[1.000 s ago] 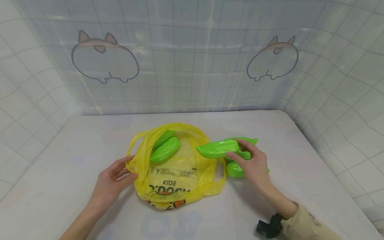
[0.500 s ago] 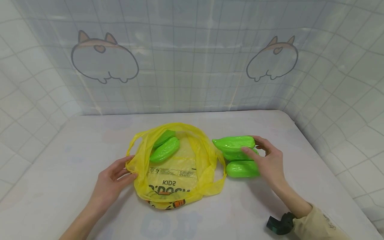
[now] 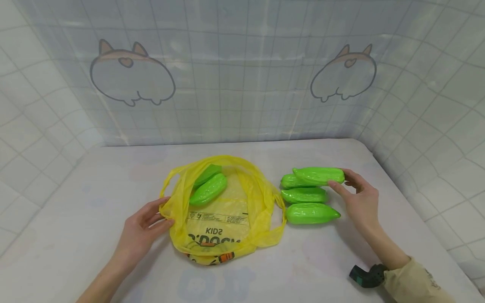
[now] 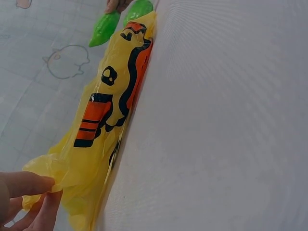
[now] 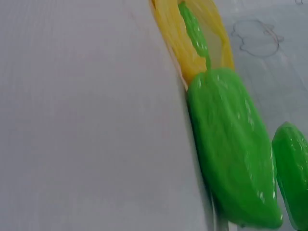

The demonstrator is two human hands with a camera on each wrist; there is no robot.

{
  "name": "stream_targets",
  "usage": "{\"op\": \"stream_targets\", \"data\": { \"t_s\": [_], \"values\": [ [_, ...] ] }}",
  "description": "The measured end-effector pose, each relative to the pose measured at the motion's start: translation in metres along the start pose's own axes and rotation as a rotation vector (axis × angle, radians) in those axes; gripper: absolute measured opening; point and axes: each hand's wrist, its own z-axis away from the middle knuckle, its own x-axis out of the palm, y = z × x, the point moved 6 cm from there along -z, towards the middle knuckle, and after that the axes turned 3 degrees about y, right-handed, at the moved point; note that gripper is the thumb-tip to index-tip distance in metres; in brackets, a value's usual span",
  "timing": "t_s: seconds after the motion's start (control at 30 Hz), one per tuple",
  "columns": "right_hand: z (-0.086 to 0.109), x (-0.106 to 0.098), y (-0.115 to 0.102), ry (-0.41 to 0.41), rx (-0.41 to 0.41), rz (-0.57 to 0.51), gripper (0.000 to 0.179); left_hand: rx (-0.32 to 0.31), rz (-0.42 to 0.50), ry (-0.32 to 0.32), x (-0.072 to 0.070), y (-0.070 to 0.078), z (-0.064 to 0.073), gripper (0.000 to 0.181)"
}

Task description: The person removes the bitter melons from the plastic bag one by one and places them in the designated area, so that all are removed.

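Held vegetable: a glossy green toy vegetable (image 3: 317, 175), right of center in the head view, overlaps the rearmost of three others; whether the two touch cannot be told.
Right hand: the person's right hand (image 3: 361, 198) grips its blunt end between thumb and fingers, the pointed tip aimed left.
Row on the table: the rear vegetable (image 3: 291, 181), middle vegetable (image 3: 304, 195) and front vegetable (image 3: 312, 213) lie roughly parallel, right of center.
Yellow bag: a thin plastic bag (image 3: 261, 227) lies at lower center, its mouth spread wide, dark lettering inside and an orange-and-black print outside.
Inside the bag: two more green vegetables (image 3: 209, 189) lie side by side toward the left of the opening.
Left hand: the left hand (image 3: 144, 225), lower left, pinches the bag's edge between thumb and fingers.
Right cuff: a dark device (image 3: 367, 276) sits beside a beige sleeve (image 3: 417, 280), lower right.
Backdrop: a pale table (image 3: 94, 189) meets a grid-patterned wall (image 3: 242, 84) bearing two outlined animal drawings (image 3: 132, 75), upper left and upper right.
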Motion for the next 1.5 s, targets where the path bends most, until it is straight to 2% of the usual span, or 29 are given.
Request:
{"op": "stream_targets", "data": {
  "t_s": [0.17, 0.37, 0.7, 1.23, 1.5],
  "values": [
    [-0.009, -0.010, 0.014, 0.047, 0.007, -0.016, 0.050, -0.014, -0.006, -0.008, 0.001, -0.001, -0.001, 0.068],
    [-0.017, -0.018, 0.024, 0.068, 0.014, -0.016, 0.048, -0.024, 0.009, -0.014, 0.002, -0.002, 0.000, 0.068],
    [-0.027, -0.035, 0.042, 0.113, 0.105, -0.045, 0.049, -0.024, 0.007, -0.015, 0.002, -0.001, -0.001, 0.068],
    [-0.038, -0.055, 0.070, 0.108, 0.184, 0.002, 0.050, -0.013, 0.010, -0.008, 0.001, -0.001, 0.000, 0.066],
    [-0.039, -0.052, 0.083, 0.048, 0.224, 0.083, 0.058, -0.034, -0.022, -0.011, 0.000, -0.003, 0.000, 0.068]
  ]
}}
